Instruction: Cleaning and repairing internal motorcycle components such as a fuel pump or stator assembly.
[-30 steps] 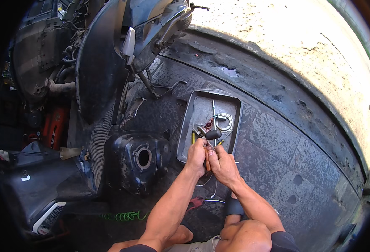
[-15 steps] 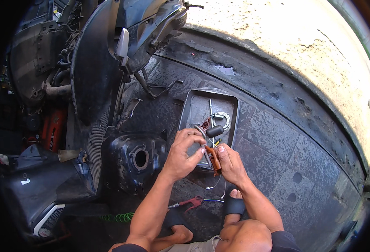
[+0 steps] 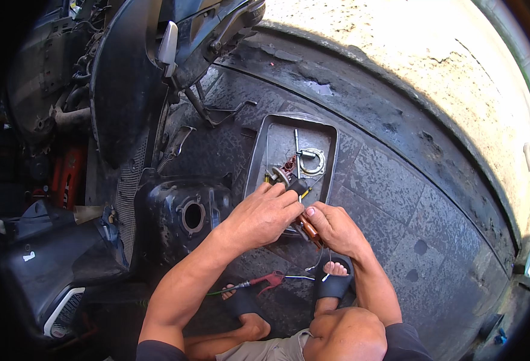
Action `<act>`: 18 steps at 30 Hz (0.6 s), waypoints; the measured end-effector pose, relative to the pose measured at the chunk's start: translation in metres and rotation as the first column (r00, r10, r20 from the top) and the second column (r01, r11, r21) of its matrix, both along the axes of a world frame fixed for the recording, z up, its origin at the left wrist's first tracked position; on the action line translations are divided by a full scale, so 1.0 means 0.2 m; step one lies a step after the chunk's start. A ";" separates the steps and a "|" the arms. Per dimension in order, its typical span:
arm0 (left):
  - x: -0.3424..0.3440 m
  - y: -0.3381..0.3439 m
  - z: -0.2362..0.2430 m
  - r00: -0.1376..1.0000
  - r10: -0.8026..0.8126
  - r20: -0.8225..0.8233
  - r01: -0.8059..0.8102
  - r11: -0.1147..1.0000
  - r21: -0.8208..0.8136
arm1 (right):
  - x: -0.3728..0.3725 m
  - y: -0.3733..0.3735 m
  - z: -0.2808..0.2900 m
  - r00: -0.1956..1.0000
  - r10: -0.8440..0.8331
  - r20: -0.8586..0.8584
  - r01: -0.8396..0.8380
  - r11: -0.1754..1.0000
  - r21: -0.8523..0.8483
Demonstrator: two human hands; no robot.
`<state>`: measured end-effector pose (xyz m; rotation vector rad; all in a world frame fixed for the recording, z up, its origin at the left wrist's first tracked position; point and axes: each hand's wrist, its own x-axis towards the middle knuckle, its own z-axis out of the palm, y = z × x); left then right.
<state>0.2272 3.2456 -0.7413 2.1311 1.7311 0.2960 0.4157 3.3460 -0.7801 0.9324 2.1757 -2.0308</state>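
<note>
My left hand (image 3: 262, 213) has its fingers curled over an assembly with a black cylinder (image 3: 296, 186) and a round metal plate (image 3: 281, 175). My right hand (image 3: 340, 231) grips an orange-brown part (image 3: 311, 230) of it, thumb on top, with thin wires hanging below. Both hands are close together over the near end of a metal tray (image 3: 332, 168). In the tray lie a silver ring (image 3: 320, 161), a T-handle tool (image 3: 297, 141), reddish wiring (image 3: 289, 162) and yellow-handled tools (image 3: 306, 193). The left fingertips are partly hidden.
A black tank with a round opening (image 3: 166, 219) sits to the left, beside dark scooter bodywork (image 3: 117, 90) and a loose panel (image 3: 42, 259). A red-handled air gun (image 3: 277, 278) lies between my sandalled feet. A worn step edge (image 3: 385, 78) curves across the upper right.
My left hand rose and opened somewhat around the part, then came down over it with fingers curled. My right hand has shifted rightward with the orange part. The view has moved slightly.
</note>
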 end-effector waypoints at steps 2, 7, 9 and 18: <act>0.01 0.01 -0.02 1.000 0.002 0.002 -0.002 1.000 0.008 | 0.01 0.00 0.00 0.999 -0.040 0.029 0.040 0.999 0.012; 0.03 0.03 -0.02 1.000 0.006 -0.001 -0.006 1.000 0.021 | 0.02 0.01 0.03 0.999 -0.049 -0.005 0.050 0.994 0.094; 0.03 0.03 -0.02 1.000 0.010 -0.016 -0.010 1.000 0.013 | 0.03 0.01 0.03 1.000 -0.026 0.016 0.025 0.998 0.061; 0.03 0.05 0.04 0.979 0.108 0.171 -0.115 0.993 0.033 | 0.07 -0.03 -0.08 0.983 -0.125 -0.135 0.123 0.992 -0.024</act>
